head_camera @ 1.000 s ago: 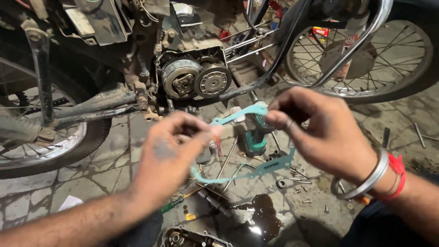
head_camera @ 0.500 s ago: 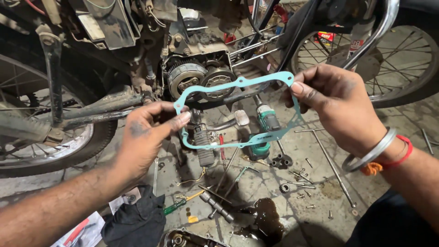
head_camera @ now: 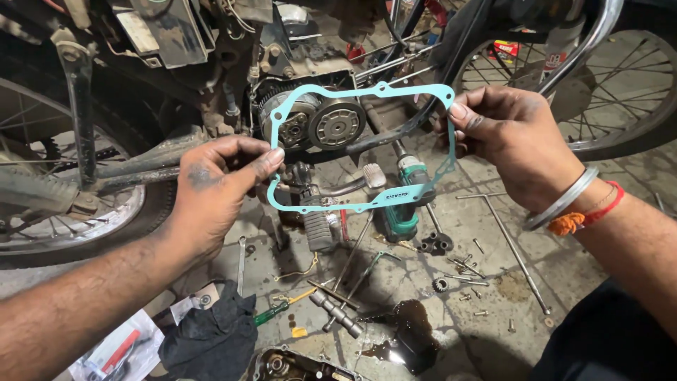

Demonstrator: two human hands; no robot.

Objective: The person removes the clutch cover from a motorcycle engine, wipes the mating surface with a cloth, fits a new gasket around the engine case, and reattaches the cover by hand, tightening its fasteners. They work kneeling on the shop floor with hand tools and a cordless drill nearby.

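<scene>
A thin teal gasket, shaped like an engine cover outline with bolt holes, is stretched flat between both hands in front of the motorcycle. My left hand pinches its left edge with thumb and fingertips. My right hand grips its right edge; that wrist wears a metal bangle and a red-orange thread. Through the gasket's opening I see the uncovered clutch and gear on the motorcycle engine.
On the stone floor below lie a green-handled tool, a long T-handle wrench, bolts, small gears, a dark rag, an oil puddle and a removed engine cover. Spoked wheels stand at left and right.
The gasket went from bunched low between my hands to spread open, lifted and held level with the exposed clutch. Both hands moved apart and upward.
</scene>
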